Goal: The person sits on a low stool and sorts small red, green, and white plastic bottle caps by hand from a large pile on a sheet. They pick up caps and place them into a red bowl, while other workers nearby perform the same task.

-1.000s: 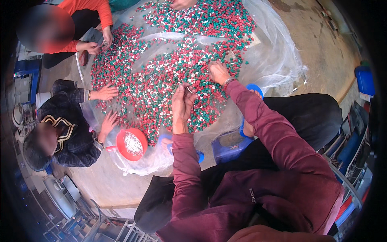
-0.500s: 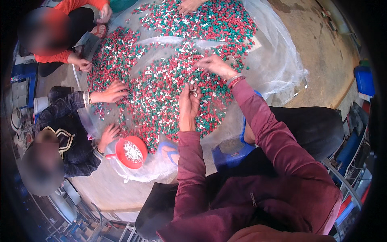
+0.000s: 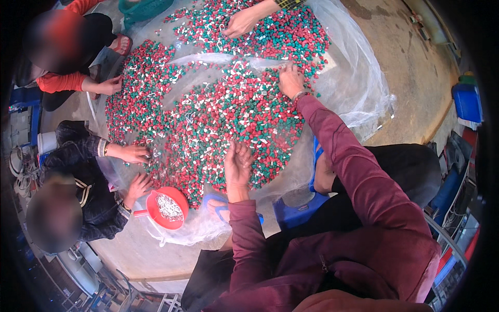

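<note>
A broad spread of small red and green pieces mixed with white bits [image 3: 208,119] lies on a clear plastic sheet [image 3: 358,67]. Over its near middle, my left hand [image 3: 239,165] is turned palm up with the fingers curled in. What those fingers hold, if anything, I cannot make out. Farther off and to the right, my right hand [image 3: 291,83] reaches down with bent fingers at the heap's right side, beside a fold of the sheet. Its fingertips are partly hidden, and no held piece shows.
A red dipper [image 3: 183,221] of white pieces stands front left, near a co-worker's two hands [image 3: 136,154]. Another co-worker's hand [image 3: 110,86] works at the far left, and a third person's hand [image 3: 242,24] at the back. A green basket [image 3: 145,11] and a blue stool [image 3: 299,210] are nearby.
My left hand has drawn nearer to me, and the white hook-shaped piece it held no longer shows. My right hand has moved right and lowered to the pieces. Co-workers' hands have shifted.
</note>
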Available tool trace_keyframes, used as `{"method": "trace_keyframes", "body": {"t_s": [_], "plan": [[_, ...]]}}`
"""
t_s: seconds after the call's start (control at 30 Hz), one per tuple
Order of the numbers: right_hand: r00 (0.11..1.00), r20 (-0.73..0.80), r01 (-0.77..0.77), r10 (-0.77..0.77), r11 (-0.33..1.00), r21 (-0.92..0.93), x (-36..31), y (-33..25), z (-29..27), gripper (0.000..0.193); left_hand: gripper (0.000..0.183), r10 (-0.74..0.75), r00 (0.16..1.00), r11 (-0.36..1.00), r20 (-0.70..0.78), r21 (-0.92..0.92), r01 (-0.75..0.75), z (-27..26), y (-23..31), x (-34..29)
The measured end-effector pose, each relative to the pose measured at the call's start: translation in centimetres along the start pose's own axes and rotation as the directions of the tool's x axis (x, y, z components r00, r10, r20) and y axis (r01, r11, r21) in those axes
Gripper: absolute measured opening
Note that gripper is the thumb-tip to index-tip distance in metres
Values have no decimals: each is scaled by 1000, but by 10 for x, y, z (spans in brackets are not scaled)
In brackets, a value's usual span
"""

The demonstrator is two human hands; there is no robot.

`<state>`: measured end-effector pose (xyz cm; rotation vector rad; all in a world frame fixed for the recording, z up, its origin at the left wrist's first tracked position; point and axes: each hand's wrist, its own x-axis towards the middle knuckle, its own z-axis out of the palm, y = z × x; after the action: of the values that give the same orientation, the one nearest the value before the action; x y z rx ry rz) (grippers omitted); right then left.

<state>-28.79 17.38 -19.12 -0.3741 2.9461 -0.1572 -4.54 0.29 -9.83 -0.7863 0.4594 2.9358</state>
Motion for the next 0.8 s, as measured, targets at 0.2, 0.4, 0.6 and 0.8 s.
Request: {"method": "trace_keyframes", "body": {"t_s": [0.2, 0.4, 0.6, 0.8], "plan": [[947, -224, 256, -231, 962, 93, -19, 18, 16, 28, 31, 110, 993, 993, -33, 40, -109, -2, 7, -5], [978, -210, 122, 2, 810, 574, -29, 48, 21, 37, 33, 129, 991, 992, -47, 23, -128, -4, 6, -12], [971, -237, 149, -28, 847, 510, -23, 60, 15, 44, 32, 134, 991, 991, -22, 25, -134, -2, 6, -15], [989, -136, -24, 65, 958, 287, -41, 63, 12, 42, 32, 144, 987, 987, -68, 74, -139, 1, 1, -17]]}}
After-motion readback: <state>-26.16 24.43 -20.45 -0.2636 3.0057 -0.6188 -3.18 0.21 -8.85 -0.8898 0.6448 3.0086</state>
